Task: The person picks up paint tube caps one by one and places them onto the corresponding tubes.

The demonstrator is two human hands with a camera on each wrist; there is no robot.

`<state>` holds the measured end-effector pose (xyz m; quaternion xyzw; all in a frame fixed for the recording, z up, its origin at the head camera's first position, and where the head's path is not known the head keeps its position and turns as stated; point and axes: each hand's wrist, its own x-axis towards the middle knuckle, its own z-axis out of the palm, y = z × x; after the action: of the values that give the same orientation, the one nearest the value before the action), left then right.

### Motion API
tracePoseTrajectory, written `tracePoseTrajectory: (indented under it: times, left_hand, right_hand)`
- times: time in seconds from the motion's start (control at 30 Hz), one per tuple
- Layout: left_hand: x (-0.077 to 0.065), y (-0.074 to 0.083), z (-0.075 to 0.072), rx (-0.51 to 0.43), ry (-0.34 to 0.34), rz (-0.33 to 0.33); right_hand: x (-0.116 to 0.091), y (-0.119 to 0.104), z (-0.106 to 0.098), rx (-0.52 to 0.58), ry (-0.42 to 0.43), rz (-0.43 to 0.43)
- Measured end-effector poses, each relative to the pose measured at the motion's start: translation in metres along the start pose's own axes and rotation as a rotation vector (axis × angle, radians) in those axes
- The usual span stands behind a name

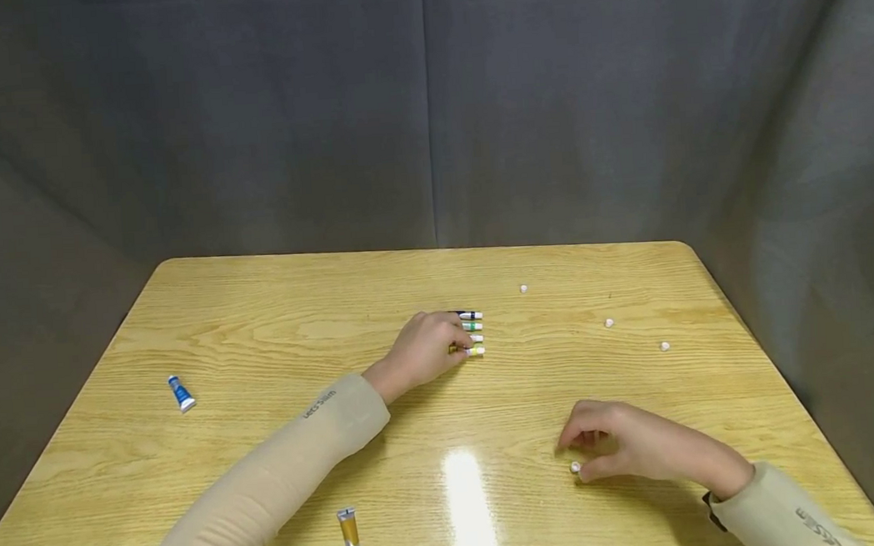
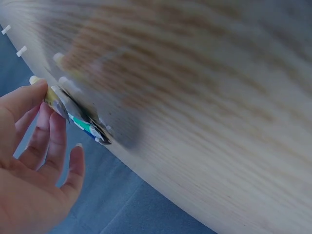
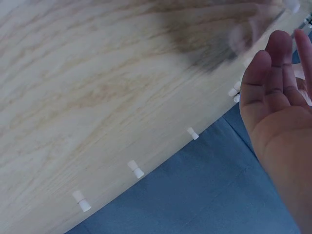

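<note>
My left hand is over a row of small paint tubes at the table's middle. In the left wrist view, its thumb and finger pinch the yellow paint tube. Beside that one lie a green tube, a dark blue tube and a tube with a white end, partly hidden by the fingers. My right hand is low over the front right of the table, its fingers bent and apart from the thumb. A small white cap is right by the thumb tip; whether they touch is unclear.
More white caps are spread over the table's right and back. A blue paint tube lies at the left, and a gold-brown one near the front. Dark cloth hangs behind the wooden table.
</note>
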<state>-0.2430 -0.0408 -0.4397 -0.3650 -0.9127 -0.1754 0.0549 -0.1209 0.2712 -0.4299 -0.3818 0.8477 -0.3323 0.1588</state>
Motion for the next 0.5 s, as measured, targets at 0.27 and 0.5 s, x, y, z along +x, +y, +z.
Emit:
tracePoseTrajectory:
  times: [0.27,0.5]
  left_hand:
    - [-0.001,-0.001,0.003,0.013,-0.016,-0.016]
    - [0.0,-0.001,0.004,0.022,-0.039,-0.024]
  right_hand:
    - [0.002,0.005,0.009,0.019,-0.016,-0.032]
    - [0.005,0.006,0.014,0.061,-0.025,0.01]
